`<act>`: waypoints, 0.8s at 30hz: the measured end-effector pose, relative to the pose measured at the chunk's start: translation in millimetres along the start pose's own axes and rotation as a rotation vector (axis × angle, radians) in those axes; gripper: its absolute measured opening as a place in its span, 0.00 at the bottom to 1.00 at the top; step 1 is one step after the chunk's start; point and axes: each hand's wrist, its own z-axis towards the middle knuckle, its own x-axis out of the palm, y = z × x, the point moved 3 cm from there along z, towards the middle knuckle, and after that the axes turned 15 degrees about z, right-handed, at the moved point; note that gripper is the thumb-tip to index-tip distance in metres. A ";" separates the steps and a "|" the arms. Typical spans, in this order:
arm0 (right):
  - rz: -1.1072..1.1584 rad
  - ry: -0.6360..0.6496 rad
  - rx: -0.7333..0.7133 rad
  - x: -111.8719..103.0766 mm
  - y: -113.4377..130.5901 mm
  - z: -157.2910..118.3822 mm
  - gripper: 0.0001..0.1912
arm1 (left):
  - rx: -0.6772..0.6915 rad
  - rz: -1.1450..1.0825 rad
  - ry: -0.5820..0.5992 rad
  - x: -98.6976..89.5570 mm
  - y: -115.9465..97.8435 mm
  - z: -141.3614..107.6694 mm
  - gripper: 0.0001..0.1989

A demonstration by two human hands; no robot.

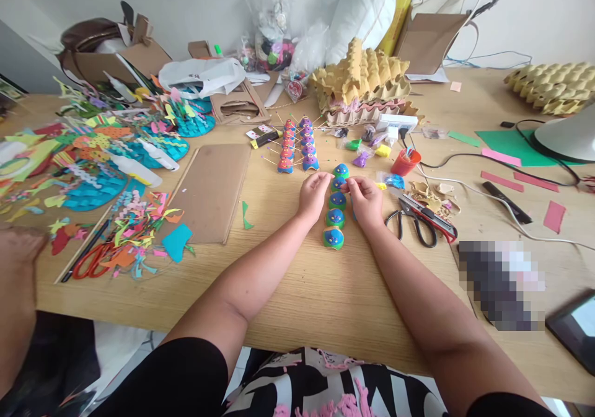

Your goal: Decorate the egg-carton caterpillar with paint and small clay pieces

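A blue and green painted egg-carton strip [335, 219] lies lengthwise before me, its row of cups carrying small raised dots. My left hand [315, 195] is closed in a pinch at the left side of its far cups. From the right, my right hand [366, 202] also pinches, its fingertips at the second cup from the far end. Whatever either pinch holds is too small or hidden to make out. Just beyond stand a red and blue egg-carton strip [287, 150] and a purple one [307, 147], both with pins sticking out.
Scissors [421, 222] and a red utility knife [430, 215] lie right of my forearm. A red cup [406, 162] and small clay packets [362, 158] stand farther back. Cardboard [211, 194], paper scraps [144, 237] and glue bottles [134, 168] cover the left. Another person's arm [18, 299] rests at far left.
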 end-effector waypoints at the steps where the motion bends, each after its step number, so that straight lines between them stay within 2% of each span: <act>1: -0.019 -0.010 -0.010 -0.5 0.9 -0.3 0.18 | -0.001 0.000 0.001 0.4 1.0 0.4 0.11; 6: -0.014 -0.077 -0.020 -4.6 -1.4 1.4 0.22 | -0.003 -0.008 0.004 1.4 4.1 1.5 0.12; 13: -0.070 -0.078 -0.065 -5.2 -2.7 0.9 0.23 | -0.011 0.029 0.004 1.6 2.0 0.0 0.11; 16: -0.233 -0.098 -0.091 -7.0 -3.3 0.6 0.19 | 0.022 0.091 -0.010 1.5 0.8 -2.0 0.11; 19: -0.432 -0.060 -0.109 -6.9 -3.5 0.9 0.15 | 0.049 0.120 -0.041 1.6 2.6 -3.0 0.13; 24: -0.524 0.003 -0.101 -5.1 -2.6 0.6 0.13 | 0.047 0.139 -0.057 3.1 8.6 -2.8 0.20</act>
